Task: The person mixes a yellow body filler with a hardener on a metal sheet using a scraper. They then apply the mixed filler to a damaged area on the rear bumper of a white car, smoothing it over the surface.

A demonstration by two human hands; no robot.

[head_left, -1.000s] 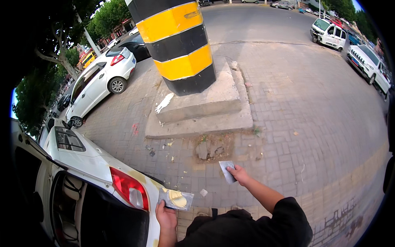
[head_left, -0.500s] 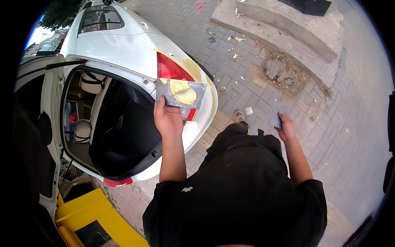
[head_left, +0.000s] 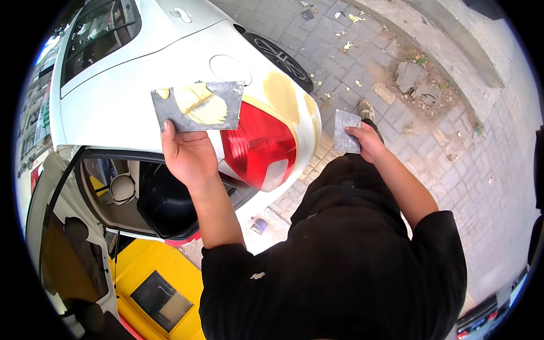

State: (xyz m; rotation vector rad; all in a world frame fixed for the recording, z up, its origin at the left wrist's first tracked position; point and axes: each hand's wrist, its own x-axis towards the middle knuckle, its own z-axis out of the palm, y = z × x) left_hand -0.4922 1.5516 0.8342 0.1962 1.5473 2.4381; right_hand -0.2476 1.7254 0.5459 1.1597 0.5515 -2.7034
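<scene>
My left hand (head_left: 190, 153) grips the near edge of a grey flat plate (head_left: 164, 116), thumb over its edge. A pale yellow paste, like body filler (head_left: 208, 109), lies smeared and heaped on the plate. In my right hand (head_left: 367, 141) is a thin grey rectangular spreader (head_left: 344, 122), held by its right side, apart from the car. The white car's rear corner stands just ahead, with a red tail light (head_left: 258, 141). Dull yellow filler patches (head_left: 280, 96) cover the bodywork around the light.
The boot of the white car (head_left: 130, 73) is open at left, its raised tailgate (head_left: 68, 238) beside me. A yellow structure (head_left: 164, 252) stands at lower left. Paved ground (head_left: 442, 187) with yellow scraps (head_left: 347, 46) lies right, before a concrete step (head_left: 453, 39). A purple-topped object (head_left: 259, 226) lies behind the car.
I have moved closer along the car's side, so the tail light and filler patches appear larger. My right hand has brought the spreader in toward the left; the left still carries the plate.
</scene>
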